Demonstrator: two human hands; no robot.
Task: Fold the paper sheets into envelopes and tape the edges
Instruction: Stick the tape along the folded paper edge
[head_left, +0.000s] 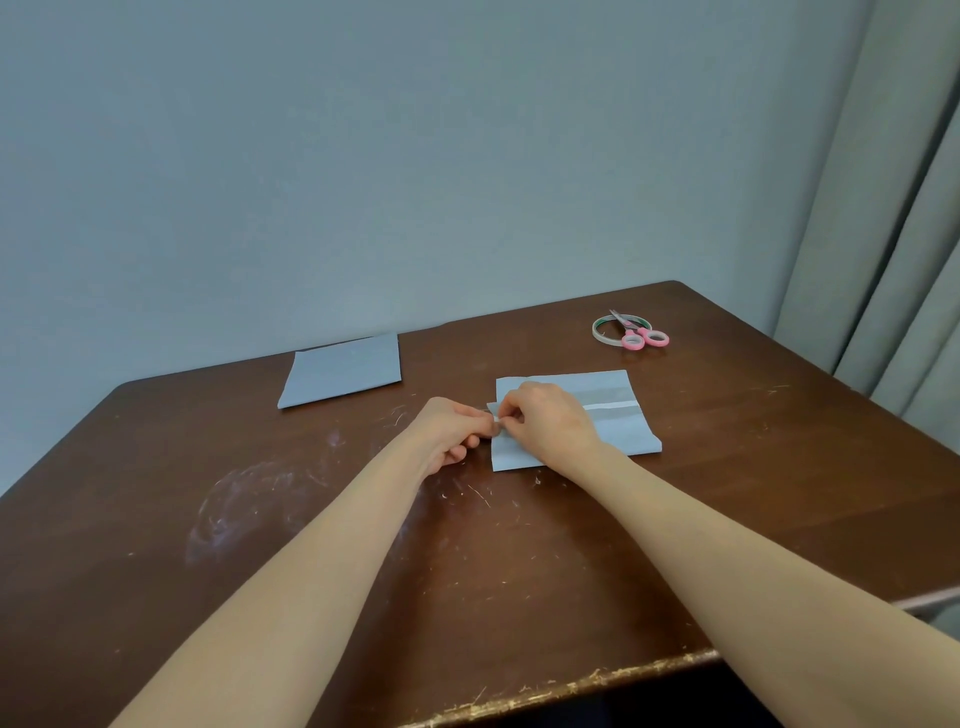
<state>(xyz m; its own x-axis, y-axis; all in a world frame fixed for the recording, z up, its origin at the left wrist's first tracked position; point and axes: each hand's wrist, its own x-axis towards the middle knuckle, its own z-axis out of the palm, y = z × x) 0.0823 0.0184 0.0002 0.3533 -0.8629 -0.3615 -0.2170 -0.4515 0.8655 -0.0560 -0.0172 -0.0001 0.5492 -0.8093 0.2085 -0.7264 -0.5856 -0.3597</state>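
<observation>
— Where was the sheet that the person was working on?

— The folded sheet (618, 423) lay flat on the desk (311, 519), toward 1 o'clock from the desk's middle. A pale tape strip (613, 404) ran across it from 9 to 3 o'clock.

— And the hands?

— Both met at the sheet's 9 o'clock edge. The left hand (452, 434) came in from the bare desk, its grip curled and pinching the edge where the strip ended. The right hand (550, 421) lay over the sheet's left part, its grip pinching the same spot. Whether the fingers held paper alone or the strip's end as well could not be told.

— What else was on the desk?

— A second folded sheet (343, 371) lay flat toward 11 o'clock, well apart from the first. Toward 2 o'clock, near the far corner, a tape roll (602, 335) lay flat. Pink-handled scissors (644, 338) rested across it, blades pointing to 11 o'clock. Pale scratches marked the desk's near half.
</observation>
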